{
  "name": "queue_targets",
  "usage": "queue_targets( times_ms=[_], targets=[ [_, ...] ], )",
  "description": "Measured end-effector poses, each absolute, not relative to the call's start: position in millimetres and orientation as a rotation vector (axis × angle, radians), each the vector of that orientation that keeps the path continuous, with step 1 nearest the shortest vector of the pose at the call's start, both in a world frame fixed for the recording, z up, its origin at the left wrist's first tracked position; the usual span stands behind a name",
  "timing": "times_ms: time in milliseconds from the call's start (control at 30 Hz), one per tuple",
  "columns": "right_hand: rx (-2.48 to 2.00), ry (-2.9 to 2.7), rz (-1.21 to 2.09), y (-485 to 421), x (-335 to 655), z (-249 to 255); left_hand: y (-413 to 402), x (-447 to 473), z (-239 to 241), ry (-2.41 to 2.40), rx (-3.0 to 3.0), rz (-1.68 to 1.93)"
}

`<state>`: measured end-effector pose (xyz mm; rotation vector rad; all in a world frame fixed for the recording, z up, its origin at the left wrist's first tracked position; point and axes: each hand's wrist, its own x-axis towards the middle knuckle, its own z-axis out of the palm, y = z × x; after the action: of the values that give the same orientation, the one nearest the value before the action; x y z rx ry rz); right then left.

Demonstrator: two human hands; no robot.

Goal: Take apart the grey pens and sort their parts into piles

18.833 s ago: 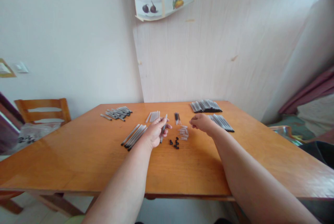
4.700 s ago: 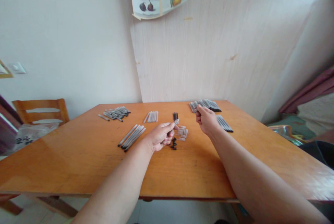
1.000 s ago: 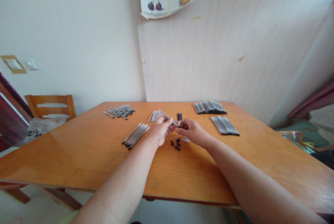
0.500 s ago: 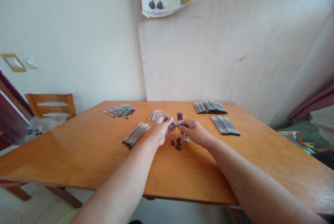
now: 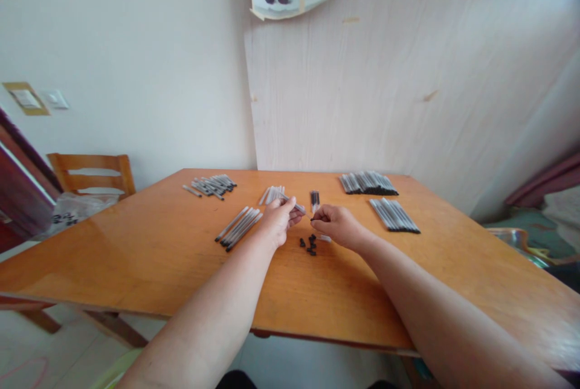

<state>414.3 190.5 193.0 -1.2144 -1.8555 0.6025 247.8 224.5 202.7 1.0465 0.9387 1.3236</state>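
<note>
My left hand (image 5: 278, 220) is closed around a clear pen barrel (image 5: 296, 205), which slants toward my right hand. With its fingertips pinched, my right hand (image 5: 336, 223) holds a small black pen plug (image 5: 312, 220), a short gap away from the barrel's end. Below the hands lie several loose black plugs (image 5: 312, 246), and a clear cap-like piece (image 5: 324, 238) shows partly beneath my right hand. Just beyond are clear barrels (image 5: 272, 194) and a few thin dark refills (image 5: 315, 198).
Grey pens with black ends (image 5: 239, 229) lie left of my left hand, and another pile (image 5: 212, 185) is farther back. At the right are a row of pens (image 5: 394, 215) and a larger stack (image 5: 368, 183). A wooden chair (image 5: 90, 180) stands beyond the table's left edge.
My hands have drawn slightly apart, leaving a gap between the barrel's end and my right fingertips. A small black plug now shows at the right fingertips. The camera view has tilted slightly down.
</note>
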Motion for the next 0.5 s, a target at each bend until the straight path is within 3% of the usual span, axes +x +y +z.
queue_targets(
  times_ms=[500],
  targets=[
    [-1.36, -2.247, 0.387, 182.5, 410.0, 192.9, 230.8, 245.2, 202.9, 1.033, 0.993, 1.382]
  ],
)
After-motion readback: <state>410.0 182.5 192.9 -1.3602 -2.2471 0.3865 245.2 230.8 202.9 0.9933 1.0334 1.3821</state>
